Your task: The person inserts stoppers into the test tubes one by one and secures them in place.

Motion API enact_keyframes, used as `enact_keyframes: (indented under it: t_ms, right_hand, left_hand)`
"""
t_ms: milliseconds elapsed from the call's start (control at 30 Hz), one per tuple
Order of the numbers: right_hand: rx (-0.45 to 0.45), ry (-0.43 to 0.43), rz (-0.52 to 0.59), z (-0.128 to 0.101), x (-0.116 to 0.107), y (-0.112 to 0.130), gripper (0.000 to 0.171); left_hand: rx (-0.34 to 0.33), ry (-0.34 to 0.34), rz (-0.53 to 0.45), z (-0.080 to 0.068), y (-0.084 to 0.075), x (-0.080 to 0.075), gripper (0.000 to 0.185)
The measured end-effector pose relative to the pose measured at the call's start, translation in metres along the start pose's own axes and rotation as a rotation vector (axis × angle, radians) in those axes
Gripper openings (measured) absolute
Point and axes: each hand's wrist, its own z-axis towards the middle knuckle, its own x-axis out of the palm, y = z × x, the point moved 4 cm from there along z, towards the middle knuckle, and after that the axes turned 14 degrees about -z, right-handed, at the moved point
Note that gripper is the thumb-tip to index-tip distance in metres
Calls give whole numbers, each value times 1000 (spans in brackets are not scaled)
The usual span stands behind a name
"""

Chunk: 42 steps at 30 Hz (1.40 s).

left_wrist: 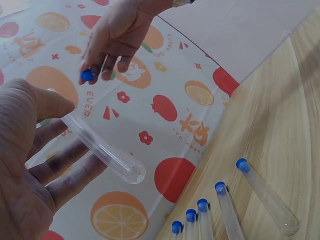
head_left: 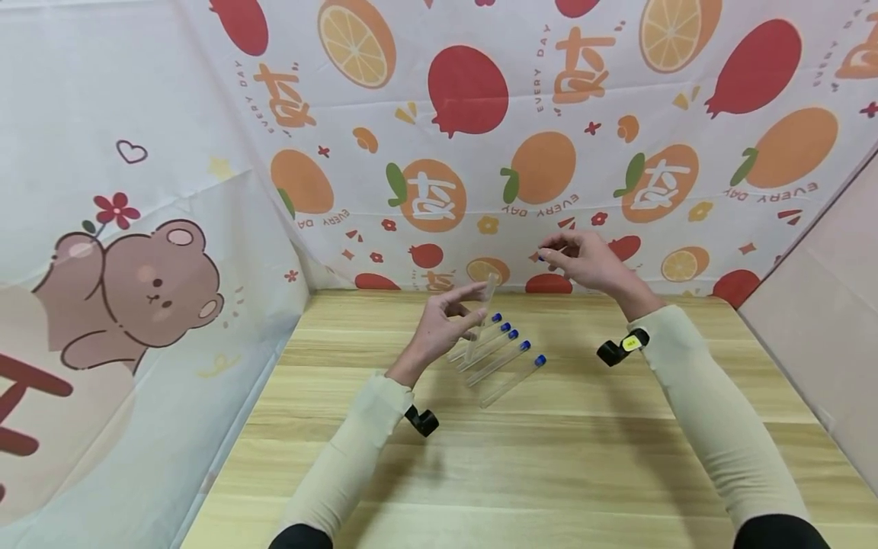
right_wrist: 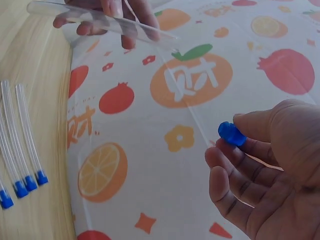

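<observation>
My left hand [head_left: 444, 324] pinches a clear, uncapped test tube [left_wrist: 102, 145] between thumb and fingers, above the table. The tube stands tilted, its rounded end pointing down. Up and to the right, my right hand [head_left: 583, 261] holds a small blue cap [right_wrist: 232, 134] between thumb and fingertips, apart from the tube. Below the left hand, several clear test tubes with blue caps lie side by side on the table; the nearest one [head_left: 511, 383] rests a little apart from the others.
The light wood table [head_left: 521, 473] ends at the back against a fruit-printed cloth [head_left: 473, 175]. At the left hangs a white cloth with a bear print [head_left: 158, 282]. A plain pale panel [head_left: 823, 305] borders the right side.
</observation>
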Motion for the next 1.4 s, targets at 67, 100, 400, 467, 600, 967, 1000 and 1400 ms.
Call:
enact_keyframes:
  t_ms: [67, 100, 400, 467, 600, 967, 1000, 1400]
  right_hand:
    - [-2, 2, 10, 2, 2, 4, 32]
    - [-3, 1, 10, 3, 2, 5, 32]
    - [-58, 19, 22, 5, 8, 23, 29]
    - [-71, 27, 30, 4, 10, 27, 28]
    - [-100, 44, 39, 3, 13, 35, 30]
    - [-233, 43, 23, -2, 22, 50, 25]
    - [-236, 44, 24, -1, 23, 51, 25]
    - [-189, 66, 39, -4, 31, 51, 25]
  left_hand:
    - [4, 10, 6, 1, -1, 1, 44]
    - [6, 16, 12, 1, -2, 2, 44]
    - [10, 38, 35, 4, -8, 7, 43]
    - [13, 42, 37, 4, -8, 8, 43]
    - [21, 49, 43, 3, -7, 9, 43]
    - [21, 62, 44, 3, -8, 11, 43]
    - [22, 64, 44, 3, -8, 12, 43]
    - [19, 63, 22, 5, -8, 11, 43]
